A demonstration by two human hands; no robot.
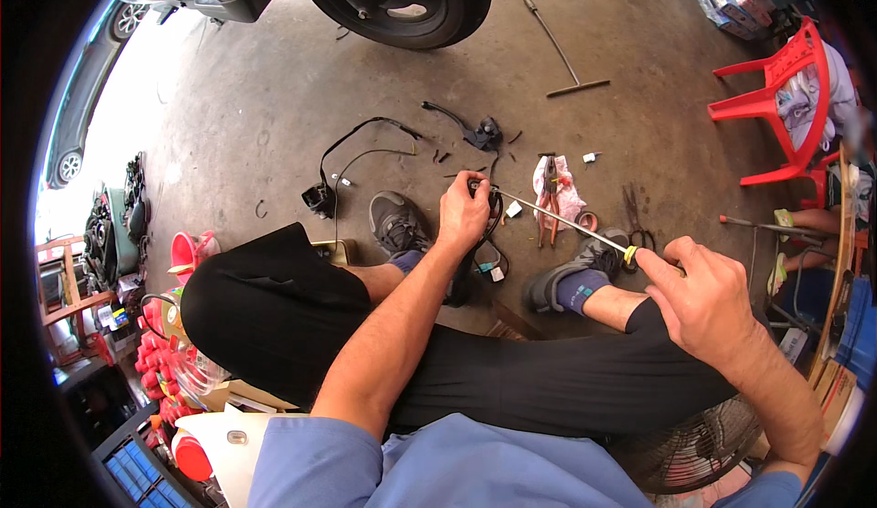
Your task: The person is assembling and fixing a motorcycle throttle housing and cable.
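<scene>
My left hand (464, 213) is closed around a small black part (475, 185), with black wires (494, 216) hanging below it. My right hand (702, 293) grips a long screwdriver (566, 222) by its yellow-collared handle, which the fingers mostly hide. The thin metal shaft runs up and left, its tip at or very close to the black part; contact cannot be made out. On the floor beyond lie a black housing with a looped cable (319, 199) and another black assembly with a lever (484, 133). Pliers (549, 199) rest on a pink and white cloth (567, 188).
Scissors (637, 220) and a tape roll (586, 221) lie by my right shoe (571, 266). Farther off are a T-handled wrench (577, 87), a vehicle wheel (411, 1) and a red plastic chair (786, 97). A fan (699, 444) stands at lower right.
</scene>
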